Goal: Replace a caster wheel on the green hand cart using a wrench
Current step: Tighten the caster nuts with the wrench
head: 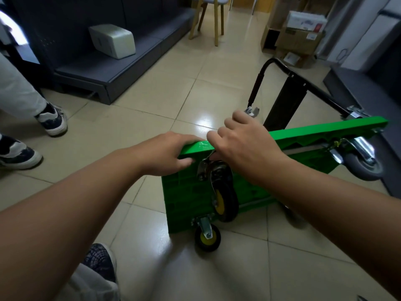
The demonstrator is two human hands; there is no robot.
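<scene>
The green hand cart (186, 192) stands on its long edge on the tiled floor, ribbed underside facing me. My left hand (165, 151) grips its upper left corner, fingers over the top edge and thumb on the underside. My right hand (243, 144) reaches over the top edge beside it, fingers curled, thumb and fingertips pinching the metal mount (205, 166) of a black caster wheel with a yellow hub (223, 198). A second yellow-hubbed caster (207, 236) sits at the bottom corner and a grey caster (362, 168) at the upper right. No wrench is plainly visible.
The cart's black folding handle (286, 92) sticks out behind it. Another person's legs and shoes (52, 120) are at the left, my own shoe (99, 261) below. A dark bench with a white box (112, 40) is at the back left, cardboard boxes (299, 38) at the back right.
</scene>
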